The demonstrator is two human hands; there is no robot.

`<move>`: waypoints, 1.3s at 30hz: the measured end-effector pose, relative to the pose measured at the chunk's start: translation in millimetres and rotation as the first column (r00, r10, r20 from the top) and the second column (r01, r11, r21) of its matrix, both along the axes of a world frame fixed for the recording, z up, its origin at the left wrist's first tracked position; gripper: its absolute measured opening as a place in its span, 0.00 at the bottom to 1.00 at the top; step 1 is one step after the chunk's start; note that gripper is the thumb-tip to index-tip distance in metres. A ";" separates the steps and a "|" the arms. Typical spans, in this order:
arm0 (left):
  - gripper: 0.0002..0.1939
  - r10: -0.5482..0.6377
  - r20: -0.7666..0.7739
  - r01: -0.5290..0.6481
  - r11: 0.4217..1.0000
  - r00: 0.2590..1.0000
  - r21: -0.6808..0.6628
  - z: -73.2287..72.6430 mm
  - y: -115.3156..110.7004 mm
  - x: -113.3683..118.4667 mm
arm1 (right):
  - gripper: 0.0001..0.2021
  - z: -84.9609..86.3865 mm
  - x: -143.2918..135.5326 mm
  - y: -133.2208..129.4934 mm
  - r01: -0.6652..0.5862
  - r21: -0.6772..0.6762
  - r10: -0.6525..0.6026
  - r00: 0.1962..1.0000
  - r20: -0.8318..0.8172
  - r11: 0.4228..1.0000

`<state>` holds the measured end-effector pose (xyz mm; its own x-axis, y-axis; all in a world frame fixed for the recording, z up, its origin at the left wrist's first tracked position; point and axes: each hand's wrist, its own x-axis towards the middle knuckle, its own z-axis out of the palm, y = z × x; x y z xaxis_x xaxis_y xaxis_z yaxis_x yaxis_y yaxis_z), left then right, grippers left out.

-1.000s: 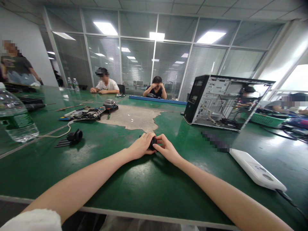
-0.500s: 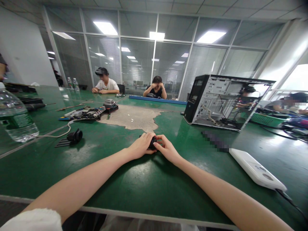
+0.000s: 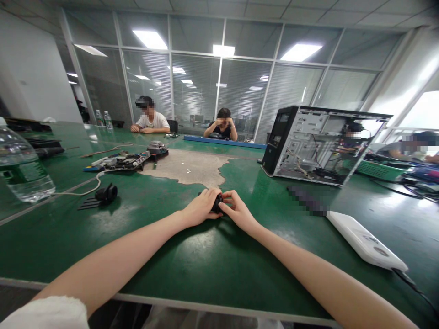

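Between my two hands, just above the green table (image 3: 192, 269), is a small black part (image 3: 216, 204), mostly covered by fingers; its exact kind cannot be made out. My left hand (image 3: 203, 205) wraps over it from the left, fingers closed around it. From the right, my right hand (image 3: 236, 209) pinches its near side with thumb and fingertips. To the left on the tabletop lies another black part (image 3: 105, 194), with a round end and several flat prongs.
A circuit board (image 3: 120, 161) with a white cable lies left of centre, behind a water bottle (image 3: 24, 169). An opened computer case (image 3: 308, 146) stands at the right. Nearer is a white power bank (image 3: 366, 240) with a cable. Other people sit across the table and at the far right.
Almost nothing differs. Both hands stay on the small black part in the same place, with at most a slight shift of the fingers.
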<state>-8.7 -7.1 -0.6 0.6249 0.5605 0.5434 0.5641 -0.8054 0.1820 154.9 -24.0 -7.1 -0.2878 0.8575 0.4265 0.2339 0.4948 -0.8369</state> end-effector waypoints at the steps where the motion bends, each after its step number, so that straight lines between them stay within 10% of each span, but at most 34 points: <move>1: 0.28 -0.001 -0.002 0.001 1.000 1.000 -0.001 0.2 -0.2 0.0 | 0.11 -0.2 0.1 0.4 0.000 -0.016 0.000 1.000 -0.003 1.000; 39: 0.29 0.001 -0.006 -0.001 1.000 1.000 -0.003 0.8 -0.3 -0.3 | 0.13 -1.3 0.0 0.5 -0.014 -0.044 0.015 1.000 0.005 0.999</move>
<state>-9.0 -7.5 0.2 0.6276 0.5626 0.5381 0.5657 -0.8044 0.1813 154.8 -23.5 -8.4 -0.3026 0.8711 0.3869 0.2317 0.4609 -0.8567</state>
